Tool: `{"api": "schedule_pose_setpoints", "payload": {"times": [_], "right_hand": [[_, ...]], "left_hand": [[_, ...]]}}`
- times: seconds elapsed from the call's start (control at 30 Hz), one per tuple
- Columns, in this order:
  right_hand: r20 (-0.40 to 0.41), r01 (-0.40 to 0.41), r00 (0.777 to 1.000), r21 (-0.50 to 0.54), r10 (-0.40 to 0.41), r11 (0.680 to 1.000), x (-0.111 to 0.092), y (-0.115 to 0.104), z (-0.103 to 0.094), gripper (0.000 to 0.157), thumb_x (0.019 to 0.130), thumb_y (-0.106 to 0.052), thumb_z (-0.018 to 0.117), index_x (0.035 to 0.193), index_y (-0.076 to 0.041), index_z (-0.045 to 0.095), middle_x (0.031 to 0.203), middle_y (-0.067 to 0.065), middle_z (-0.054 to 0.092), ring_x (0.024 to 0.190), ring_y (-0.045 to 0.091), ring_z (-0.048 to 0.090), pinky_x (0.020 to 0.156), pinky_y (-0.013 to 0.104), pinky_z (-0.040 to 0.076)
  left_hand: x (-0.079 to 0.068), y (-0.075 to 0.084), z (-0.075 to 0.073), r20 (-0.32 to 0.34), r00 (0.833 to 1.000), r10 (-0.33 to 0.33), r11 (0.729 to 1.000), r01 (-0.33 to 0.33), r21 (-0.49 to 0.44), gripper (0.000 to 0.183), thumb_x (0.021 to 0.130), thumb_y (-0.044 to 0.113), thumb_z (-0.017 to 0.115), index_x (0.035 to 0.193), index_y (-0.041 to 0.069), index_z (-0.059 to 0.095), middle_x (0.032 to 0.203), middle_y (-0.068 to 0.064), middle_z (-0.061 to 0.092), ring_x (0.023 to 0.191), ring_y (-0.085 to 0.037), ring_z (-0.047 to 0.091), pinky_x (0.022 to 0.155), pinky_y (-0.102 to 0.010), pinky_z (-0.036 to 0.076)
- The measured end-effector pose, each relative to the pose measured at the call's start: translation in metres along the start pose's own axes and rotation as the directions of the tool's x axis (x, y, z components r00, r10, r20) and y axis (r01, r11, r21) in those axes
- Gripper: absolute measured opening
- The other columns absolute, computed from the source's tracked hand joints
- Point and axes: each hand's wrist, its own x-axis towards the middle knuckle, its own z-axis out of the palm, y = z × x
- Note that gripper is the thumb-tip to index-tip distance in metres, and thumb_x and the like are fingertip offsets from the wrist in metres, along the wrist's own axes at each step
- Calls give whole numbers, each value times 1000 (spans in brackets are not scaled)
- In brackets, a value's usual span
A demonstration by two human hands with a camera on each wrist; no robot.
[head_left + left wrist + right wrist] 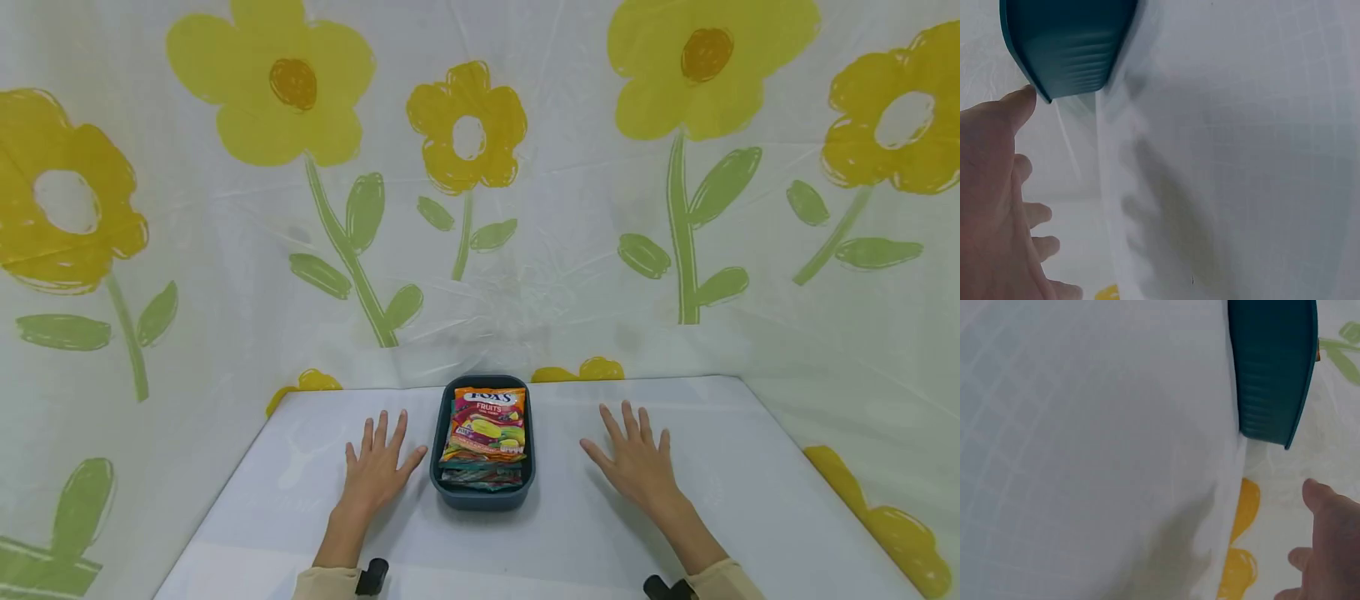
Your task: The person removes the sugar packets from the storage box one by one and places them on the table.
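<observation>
A dark teal plastic bin [482, 500] stands at the middle of the white table. Inside it lie several candy bags; the top one is an orange and red Fox's Fruits bag [489, 423]. To the left of the bin my left hand [375, 473] is held with fingers spread, its thumb pointing toward the bin's side. My right hand [639, 467] is spread the same way on the other side, farther from the bin. Both hands cast shadows on the table, and neither holds anything. Each wrist view shows the bin's ribbed outer wall [1082, 59].
The white table [585, 542] carries the bin and ends at a back edge just behind it. Beyond rises a white curtain [540, 250] printed with yellow flowers and green leaves, which also runs along both sides. A black strap device [372, 577] sits at the left wrist.
</observation>
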Motion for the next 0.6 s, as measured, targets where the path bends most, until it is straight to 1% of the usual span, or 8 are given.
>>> {"api": "schedule_pose_setpoints", "payload": {"times": [0.1,0.3,0.5,0.6], "right_hand": [[11,-11,1000,4,11,1000,2,-5,-2,82,94,-69,38,155,-15,29,160,27,16,146,52,11,109,79,7],[39,-28,999,7,28,1000,7,-15,-7,81,95,-68,34,155,-14,28,160,27,16,146,53,11,110,79,9],[62,-33,998,5,33,999,8,-24,-8,80,96,-68,31,156,-15,26,160,27,17,146,52,15,110,78,14],[63,-32,998,7,32,999,8,-28,-8,78,97,-66,32,156,-14,26,160,27,17,145,53,18,109,77,19]], "left_hand": [[0,0,1,9,1000,-15,1000,15,-21,81,95,59,48,158,18,19,163,-22,15,149,-47,12,113,-75,14],[-1,1,0,22,999,-33,995,35,-92,80,96,58,47,158,16,19,161,-24,19,146,-50,18,112,-73,22],[0,4,-1,25,999,-47,987,51,-154,80,97,58,44,158,14,17,160,-27,20,144,-51,23,108,-72,30],[0,4,-2,34,997,-65,979,70,-193,80,97,60,43,158,14,18,159,-27,22,143,-51,26,106,-73,31]]}}
